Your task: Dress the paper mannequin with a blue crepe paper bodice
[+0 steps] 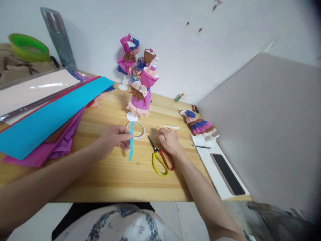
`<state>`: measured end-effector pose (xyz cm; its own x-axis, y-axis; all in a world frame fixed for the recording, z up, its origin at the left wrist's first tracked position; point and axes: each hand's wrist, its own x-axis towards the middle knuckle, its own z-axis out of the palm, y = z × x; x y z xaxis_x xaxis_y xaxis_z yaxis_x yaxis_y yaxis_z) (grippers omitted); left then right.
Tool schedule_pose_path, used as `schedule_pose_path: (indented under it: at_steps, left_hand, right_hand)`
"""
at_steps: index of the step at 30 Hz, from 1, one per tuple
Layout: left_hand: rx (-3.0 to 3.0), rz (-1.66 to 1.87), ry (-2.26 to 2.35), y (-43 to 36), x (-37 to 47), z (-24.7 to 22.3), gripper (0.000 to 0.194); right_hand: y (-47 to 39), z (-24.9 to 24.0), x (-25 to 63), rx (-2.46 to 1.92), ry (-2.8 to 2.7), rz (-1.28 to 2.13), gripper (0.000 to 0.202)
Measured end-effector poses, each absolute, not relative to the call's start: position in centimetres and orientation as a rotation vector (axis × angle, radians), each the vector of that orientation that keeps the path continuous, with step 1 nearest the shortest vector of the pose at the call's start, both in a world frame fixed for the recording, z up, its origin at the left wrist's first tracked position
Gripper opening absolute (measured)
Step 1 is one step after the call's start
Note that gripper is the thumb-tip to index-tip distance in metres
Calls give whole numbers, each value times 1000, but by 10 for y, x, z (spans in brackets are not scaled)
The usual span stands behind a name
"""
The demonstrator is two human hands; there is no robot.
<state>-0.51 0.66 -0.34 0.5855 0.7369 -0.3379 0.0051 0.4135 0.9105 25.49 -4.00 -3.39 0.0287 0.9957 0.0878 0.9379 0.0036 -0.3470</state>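
1 narrow, bright-blue strip [131, 148] hangs nearly upright over the wooden table [110, 184], overlapping 1 white tape roll [143, 131] in view. The left hand [119, 136] pinches it between thumb and fingers; the right hand [168, 140] is curled, its grip unclear, beside 1 pair of scissors [156, 150]. Beyond stand 3 dressed forms [141, 103], with 1 more dress [200, 126] lying to the right.

Bright, fairly even light; source dir. unclear. Soft shadows on wall [185, 57] by upright paper dresses [148, 79] & on worktop [105, 182] by R forearm [197, 185]. Strong glare on plastic pkt [30, 92]. Wide-angle distort.: bottle [61, 43] leans. R edge v. dark; btm-R corner blurred; fine detail soft o/all.
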Motion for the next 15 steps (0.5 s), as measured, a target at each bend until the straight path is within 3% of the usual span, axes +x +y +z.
schedule_pose_path:
  at_steps: [6,15]
  left_hand:
    - [1047,534,852,7,-5,-5,19]
    - [1066,526,856,5,-5,-6,20]
  right_hand:
    - [-39,-19,292,-2163,-1685,101,32]
    - [-30,-14,328,-2274,-1667,139,15]
